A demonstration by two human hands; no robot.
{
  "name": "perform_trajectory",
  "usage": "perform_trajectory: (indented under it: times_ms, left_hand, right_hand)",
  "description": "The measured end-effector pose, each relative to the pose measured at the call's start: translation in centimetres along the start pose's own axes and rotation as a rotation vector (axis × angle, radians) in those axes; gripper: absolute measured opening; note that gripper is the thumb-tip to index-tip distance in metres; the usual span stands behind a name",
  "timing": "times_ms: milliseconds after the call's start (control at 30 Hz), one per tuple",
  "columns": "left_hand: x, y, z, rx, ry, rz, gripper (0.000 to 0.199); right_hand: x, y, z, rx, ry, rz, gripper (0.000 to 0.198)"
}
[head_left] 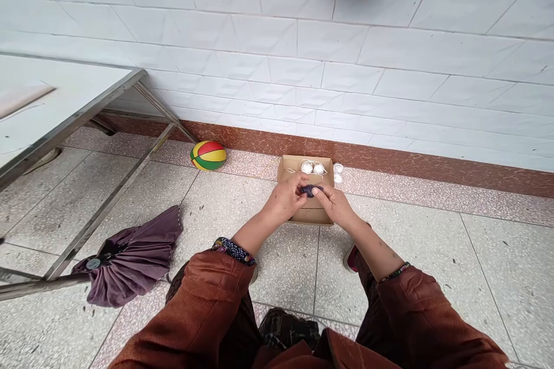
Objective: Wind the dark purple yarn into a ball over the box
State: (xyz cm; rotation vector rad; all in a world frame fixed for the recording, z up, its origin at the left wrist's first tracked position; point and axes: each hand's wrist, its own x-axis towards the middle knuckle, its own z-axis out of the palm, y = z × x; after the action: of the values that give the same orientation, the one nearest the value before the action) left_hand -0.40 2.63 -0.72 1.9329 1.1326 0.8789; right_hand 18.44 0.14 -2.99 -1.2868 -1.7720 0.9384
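From the head view, I see the person's left hand [286, 197] drawn in narrow, its fingertips pinching one end of a small dark bundle [309, 191]. The right hand [336, 204] holds the other end, its thumb laid along the top. The bundle sits between the two hands, above an open cardboard box [310, 217]; what it is made of, I can't tell from here. Past the fingers, toward the back of the box, lie two round white pieces [307, 167] with pale string about them, and more white pieces [338, 177] are just beside the box's right side. Farther left, a red, yellow and green ball [208, 155] rests on the speckled floor [415, 277] near the tiled wall [277, 40]. Nearer the person, a pleated purple cloth [138, 259] lies by the metal-framed bench [82, 78].
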Motion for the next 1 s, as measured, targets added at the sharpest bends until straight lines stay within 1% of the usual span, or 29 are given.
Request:
perform_trajectory:
  times_ms: [100,233,367,467,567,700,800,900,1000]
  left_hand:
    - [-0.1,0.0,0.7,-0.034,0.075,-0.032,0.041]
    - [-0.3,0.4,1.7,-0.211,0.180,-0.087,0.035]
    - [-0.3,1.3,1.9,-0.429,0.205,-0.134,0.027]
    - [-0.2,1.7,1.9,-0.552,0.194,-0.156,0.030]
    - [-0.1,1.6,2.1,-0.607,0.221,-0.192,0.036]
    - [-0.1,1.3,2.7,-0.627,0.286,-0.209,0.032]
    - [-0.2,1.2,3.0,-0.638,0.296,-0.197,0.033]
    - [-0.1,0.9,2.8,-0.631,0.311,-0.183,0.032]
    - [0.2,0.4,2.3,-0.594,0.349,-0.196,0.032]
  right_hand:
    - [0.1,0.1,0.1,0.022,0.060,0.037,0.041]
    - [0.2,0.0,0.4,0.069,0.134,0.074,0.049]
    - [0.2,-0.5,0.7,0.094,0.201,0.086,0.051]
    - [0.2,-0.9,0.9,0.084,0.243,0.099,0.050]
    - [0.2,-1.2,1.1,0.123,0.236,0.119,0.050]
    - [0.2,-1.1,1.6,0.236,0.214,0.152,0.049]
    - [0.2,-0.9,1.9,0.263,0.208,0.157,0.049]
    - [0.1,-1.1,1.8,0.196,0.180,0.133,0.048]
    - [-0.2,-1.5,1.2,0.065,0.114,0.043,0.036]
